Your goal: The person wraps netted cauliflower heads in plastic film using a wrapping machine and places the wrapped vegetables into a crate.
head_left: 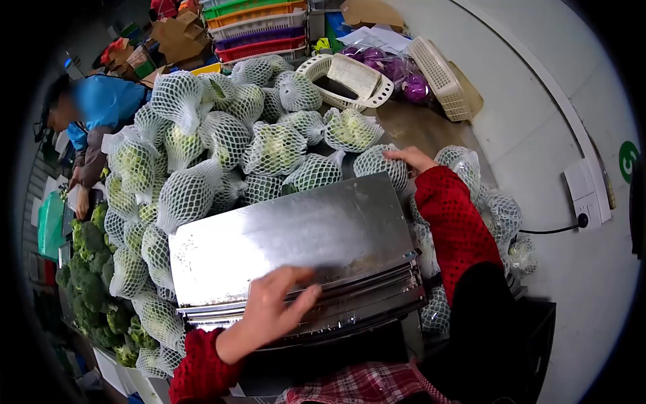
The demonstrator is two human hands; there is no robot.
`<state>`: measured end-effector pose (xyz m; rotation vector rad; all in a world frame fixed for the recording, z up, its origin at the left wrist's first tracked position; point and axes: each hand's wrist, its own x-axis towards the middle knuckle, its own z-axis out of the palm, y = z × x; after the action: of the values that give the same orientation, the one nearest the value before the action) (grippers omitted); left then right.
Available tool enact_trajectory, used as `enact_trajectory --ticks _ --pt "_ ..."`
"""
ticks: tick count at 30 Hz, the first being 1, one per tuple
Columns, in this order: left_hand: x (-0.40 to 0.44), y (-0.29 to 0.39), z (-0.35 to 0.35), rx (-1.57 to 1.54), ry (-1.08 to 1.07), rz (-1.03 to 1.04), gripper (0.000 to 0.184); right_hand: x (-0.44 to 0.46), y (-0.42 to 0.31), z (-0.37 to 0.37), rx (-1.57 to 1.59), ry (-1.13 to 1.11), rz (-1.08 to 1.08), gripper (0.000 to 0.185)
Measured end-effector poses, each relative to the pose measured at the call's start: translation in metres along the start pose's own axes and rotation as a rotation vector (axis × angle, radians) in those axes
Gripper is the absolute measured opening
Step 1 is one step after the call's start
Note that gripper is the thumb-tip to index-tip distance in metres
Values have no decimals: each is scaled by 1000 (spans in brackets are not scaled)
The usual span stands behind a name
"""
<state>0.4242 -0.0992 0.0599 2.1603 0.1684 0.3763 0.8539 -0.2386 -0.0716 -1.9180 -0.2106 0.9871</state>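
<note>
Below me stands a metal wrapping machine (296, 236) with a flat, shiny top and a scuffed front edge. My left hand (276, 310) is over that front edge, thumb apart from the fingers and nothing in it; its fingertips are slightly blurred. Beyond the machine's far right corner, my right hand (412, 160) has its fingers on a netted cauliflower (380, 165), a pale green head in a white foam net. Part of that grip is hidden. Many more netted cauliflowers (274, 149) are piled behind the machine and along its left side.
More netted heads (501, 212) lie along the right wall. Broccoli (91, 283) is heaped at the left, near a person in blue (111, 101). At the back are a cream basket (346, 77), bagged purple vegetables (414, 87) and stacked coloured crates (256, 30). A cable (548, 231) runs from a wall socket.
</note>
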Motion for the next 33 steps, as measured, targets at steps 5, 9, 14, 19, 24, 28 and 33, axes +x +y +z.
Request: enact_trajectory --ticks 5,9,14,19,24,28,33 --pt "47 -22 8 -109 93 -126 25 -17 -5 8 -91 239 -330 61" --pt "74 -34 9 -229 86 -213 25 -76 -42 26 -652 619 -774 61" --pt "81 -37 -11 -491 239 -368 54 -192 -88 78 -952 469 -1658 59" --pt "45 -62 -37 -599 266 -277 67 -251 -59 175 -845 -12 -2034 51" --pt "-25 -35 -49 -429 303 -410 57 -279 -41 200 -391 -115 -1697 50" --pt "-36 -47 -51 -403 370 -337 57 -224 -63 201 -306 -62 -879 49" --pt "-2 -89 -77 -140 191 -196 36 -194 -83 241 318 -746 -316 38"
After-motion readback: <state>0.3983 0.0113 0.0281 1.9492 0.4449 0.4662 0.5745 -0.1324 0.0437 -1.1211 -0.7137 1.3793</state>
